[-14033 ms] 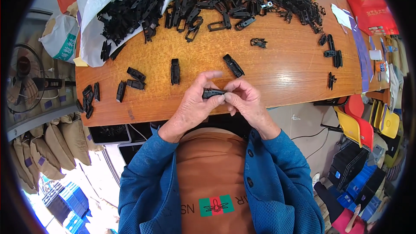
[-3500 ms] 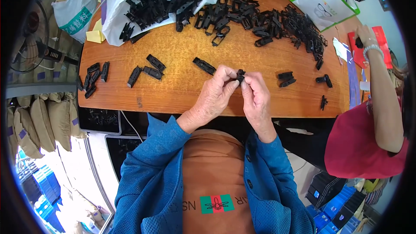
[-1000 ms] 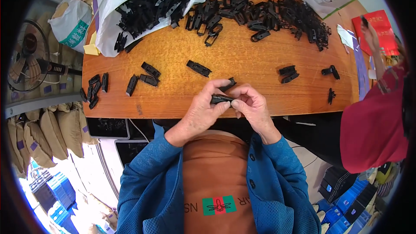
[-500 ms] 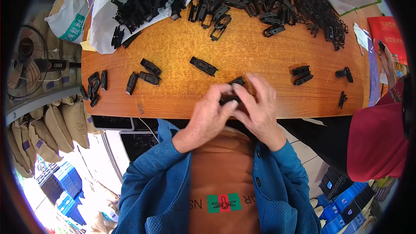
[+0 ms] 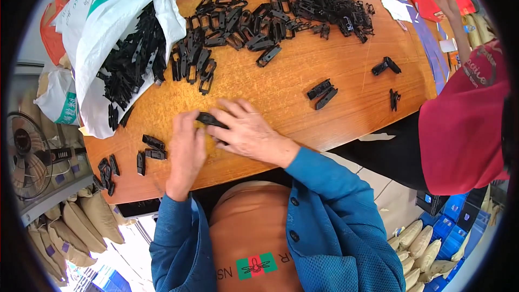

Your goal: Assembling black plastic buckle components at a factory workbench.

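Over the front left of the table, my right hand is closed on a small black plastic clip-like part. Its fingers cover much of the part, and something dark shows under its fingertips. My left hand is beside the part's left end, fingers stretched upward and thumb apart. Slight blur hides whether it touches the part. Left of that hand lie a pair of similar black parts and a single upright one. Another pair of black parts rests to the right of my hands.
A white sack spilling black parts stands at the back left. Piles of black frames and tangled pieces spread along the back. Several parts lie at the left edge. At the right is another person in a red top, one hand raised.
My view has turned and shifted to the right. Both hands have moved left and farther over the table, to where a lone black part lay. My left hand has come away from my right.
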The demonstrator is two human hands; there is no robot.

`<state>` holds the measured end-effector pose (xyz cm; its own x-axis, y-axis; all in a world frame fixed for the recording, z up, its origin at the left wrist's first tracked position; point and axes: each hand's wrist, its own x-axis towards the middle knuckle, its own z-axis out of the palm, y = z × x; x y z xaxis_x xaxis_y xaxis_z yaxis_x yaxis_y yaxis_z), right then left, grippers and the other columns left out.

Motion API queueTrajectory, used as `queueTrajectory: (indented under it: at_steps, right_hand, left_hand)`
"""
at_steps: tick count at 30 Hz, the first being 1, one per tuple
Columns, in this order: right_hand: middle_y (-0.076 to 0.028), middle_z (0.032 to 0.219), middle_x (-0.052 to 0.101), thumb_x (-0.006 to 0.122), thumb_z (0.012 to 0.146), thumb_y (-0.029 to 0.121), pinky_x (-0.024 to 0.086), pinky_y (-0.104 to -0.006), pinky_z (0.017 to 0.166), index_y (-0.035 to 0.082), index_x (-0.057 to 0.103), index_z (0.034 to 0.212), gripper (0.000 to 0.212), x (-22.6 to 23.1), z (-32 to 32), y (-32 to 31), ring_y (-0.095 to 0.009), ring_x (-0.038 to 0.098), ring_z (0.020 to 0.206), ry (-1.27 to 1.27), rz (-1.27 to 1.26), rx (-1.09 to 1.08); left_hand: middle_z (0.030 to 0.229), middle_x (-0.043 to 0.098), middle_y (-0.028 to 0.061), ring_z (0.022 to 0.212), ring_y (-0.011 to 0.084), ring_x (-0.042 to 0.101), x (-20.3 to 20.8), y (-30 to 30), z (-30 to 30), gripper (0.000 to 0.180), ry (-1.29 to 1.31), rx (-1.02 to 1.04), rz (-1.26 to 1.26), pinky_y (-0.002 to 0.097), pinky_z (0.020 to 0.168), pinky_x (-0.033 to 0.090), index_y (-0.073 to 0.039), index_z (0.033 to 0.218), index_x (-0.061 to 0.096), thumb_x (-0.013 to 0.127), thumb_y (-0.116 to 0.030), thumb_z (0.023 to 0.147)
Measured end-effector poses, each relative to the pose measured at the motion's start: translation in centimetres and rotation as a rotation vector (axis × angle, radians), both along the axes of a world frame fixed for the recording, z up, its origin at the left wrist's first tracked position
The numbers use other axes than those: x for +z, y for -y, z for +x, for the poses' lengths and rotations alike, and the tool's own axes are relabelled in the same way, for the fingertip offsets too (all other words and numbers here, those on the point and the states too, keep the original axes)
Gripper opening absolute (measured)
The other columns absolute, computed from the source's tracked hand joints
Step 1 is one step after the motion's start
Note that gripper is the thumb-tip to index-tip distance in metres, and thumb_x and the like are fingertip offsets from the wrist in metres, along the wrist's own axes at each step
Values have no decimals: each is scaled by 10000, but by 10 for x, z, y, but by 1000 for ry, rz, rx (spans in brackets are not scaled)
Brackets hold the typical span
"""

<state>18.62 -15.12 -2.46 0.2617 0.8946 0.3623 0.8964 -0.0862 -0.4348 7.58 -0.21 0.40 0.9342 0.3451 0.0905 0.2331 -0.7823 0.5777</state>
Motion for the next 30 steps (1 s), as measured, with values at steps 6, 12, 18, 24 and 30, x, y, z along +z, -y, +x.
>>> queueTrajectory:
  at_steps: [6,12,18,24,30]
  right_hand:
    - [-63,1228,529,770,647,363,325,-483,999,183,633,1018,434,15,53,81,-298,436,1205,134,-70,-179]
    - [-84,1198,524,755,667,360,312,-508,1000,168,630,1066,460,22,93,128,-318,412,1215,209,-191,-359]
    - [-131,1249,481,748,691,370,346,-471,974,93,603,1065,487,43,118,149,-335,443,1172,108,-176,-503]
    - [-171,995,584,681,820,200,480,-394,758,-11,565,1059,339,28,177,117,-322,590,882,-136,56,-676]
    - [-113,1002,567,606,857,197,492,-426,751,67,578,1035,222,12,207,100,-339,592,924,39,-234,-879]
  left_hand:
    - [1093,510,177,873,389,590,15,50,61,360,-58,-282,-182,462,692,497,-61,1212,475,540,-58,858]
    - [991,505,131,775,347,617,9,59,152,249,18,-221,108,451,617,505,-73,1084,515,604,-133,860]
    - [901,515,124,764,312,622,-1,57,183,141,31,-286,298,408,585,516,-45,897,555,647,-117,820]
    - [870,518,97,730,295,600,0,40,163,146,154,-197,172,390,588,487,-61,850,541,673,-102,800]
    - [837,539,84,706,240,565,-2,19,130,169,185,-68,-260,348,631,459,-24,835,541,685,-100,790]
